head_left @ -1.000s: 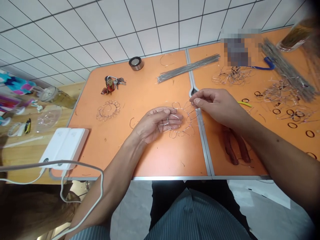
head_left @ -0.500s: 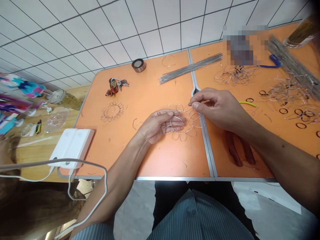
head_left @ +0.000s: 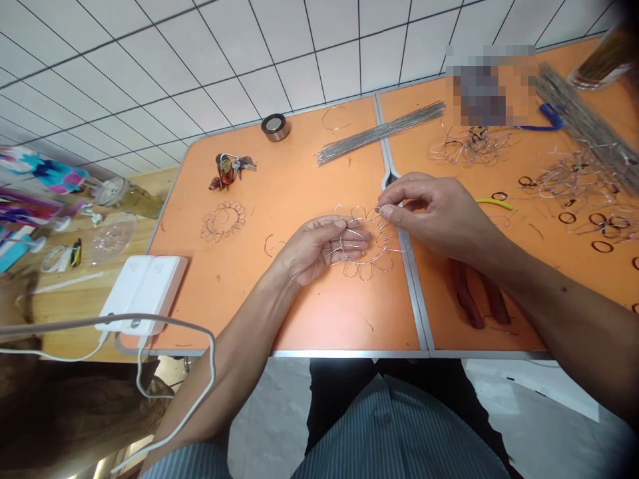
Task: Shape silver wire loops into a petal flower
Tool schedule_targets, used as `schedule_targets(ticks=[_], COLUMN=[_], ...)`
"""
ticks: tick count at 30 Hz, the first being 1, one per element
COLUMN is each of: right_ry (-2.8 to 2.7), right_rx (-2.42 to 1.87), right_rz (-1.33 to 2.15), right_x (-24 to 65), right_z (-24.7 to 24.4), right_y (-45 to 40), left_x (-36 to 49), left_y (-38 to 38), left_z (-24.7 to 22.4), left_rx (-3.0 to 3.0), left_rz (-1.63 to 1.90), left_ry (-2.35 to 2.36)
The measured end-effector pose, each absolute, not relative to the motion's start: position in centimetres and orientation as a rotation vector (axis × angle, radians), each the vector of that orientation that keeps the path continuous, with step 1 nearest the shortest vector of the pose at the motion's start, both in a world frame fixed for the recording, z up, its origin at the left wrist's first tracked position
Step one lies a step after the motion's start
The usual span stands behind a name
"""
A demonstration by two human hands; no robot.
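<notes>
A round wire ring with looped petals (head_left: 365,267) is held above the orange table. My left hand (head_left: 324,246) pinches its left side between thumb and forefinger, the other fingers stretched beneath it. My right hand (head_left: 424,209) has thumb and forefinger pressed together at the ring's upper right edge, on one of the wire loops. Thin wire ends stick out from the ring on both sides. A second looped wire ring (head_left: 223,221) lies flat on the table to the left. Below my right forearm are the red handles of a tool (head_left: 469,303), its head hidden.
A bundle of straight wires (head_left: 379,133) lies across the table's metal seam. Behind are a tape roll (head_left: 275,127) and keys (head_left: 234,170). Tangled wire pieces (head_left: 564,176) and small dark rings (head_left: 602,247) lie right. A white power bank (head_left: 142,293) with cables sits at the left edge.
Almost nothing differs. My right hand's fingertips have shifted very slightly at the ring's edge, and the whole view has moved a little.
</notes>
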State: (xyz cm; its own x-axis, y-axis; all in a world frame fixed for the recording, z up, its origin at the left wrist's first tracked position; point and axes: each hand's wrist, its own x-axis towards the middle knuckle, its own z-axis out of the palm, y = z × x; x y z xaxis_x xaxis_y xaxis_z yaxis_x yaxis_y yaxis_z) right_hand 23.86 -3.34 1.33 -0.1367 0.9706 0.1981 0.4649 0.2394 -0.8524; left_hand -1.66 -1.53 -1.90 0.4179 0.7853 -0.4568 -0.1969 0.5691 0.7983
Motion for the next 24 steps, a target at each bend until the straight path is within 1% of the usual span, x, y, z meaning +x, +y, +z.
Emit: schedule_targets(ticks=[17,24], right_ry=[-1.765,-1.695], right_rx=[-1.309,-1.372], right_rz=[0.887,0.889], right_x=[23.51,23.55], right_z=[1.40,1.19], right_y=[-3.47,-3.47], left_x=[-1.48,-1.64], left_y=[-1.54,-1.49], left_z=[-2.14,-2.11], left_rx=[0.732,0.746], left_rz=[0.681,0.661], left_ry=[0.964,0.958])
